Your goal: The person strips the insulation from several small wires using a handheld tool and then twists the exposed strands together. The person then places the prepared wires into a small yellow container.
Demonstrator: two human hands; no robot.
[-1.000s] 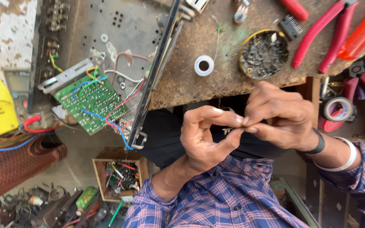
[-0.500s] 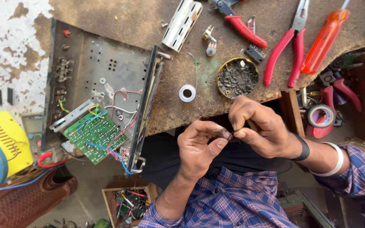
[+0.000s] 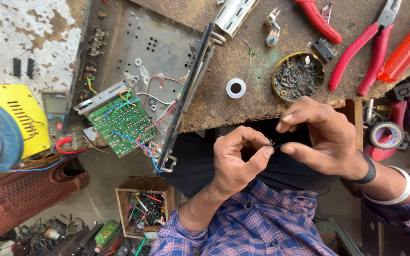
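Item held: small dark wire-ended component [image 3: 272, 143], pinched between both hands just below the near edge of the worn brown workbench [image 3: 243, 102]. Its long axis appears to run across the frame, hand to hand; finer detail too small to tell.

Left hand [image 3: 238, 161]: thumb and forefinger closed together on the component's left end, other fingers curled.

Right hand [image 3: 321, 140]: thumb and forefinger clamped on the component's right end, remaining fingers spread above; black band and white bangle on the wrist.

On the workbench, beyond the hands: round brass-rimmed tin [image 3: 298, 77], holding dark gritty residue; small white solder spool [image 3: 236, 88] left of the tin; red-handled pliers [image 3: 364, 52] and translucent orange screwdriver handle [image 3: 406, 45] right of the tin.

Left of the workbench edge: open grey metal chassis [image 3: 134, 61], containing a green circuit board [image 3: 122, 121] with coloured wires.

Below the workbench: small wooden box [image 3: 143, 208], filled with mixed wires and parts. Nothing lies between the hands and the camera.
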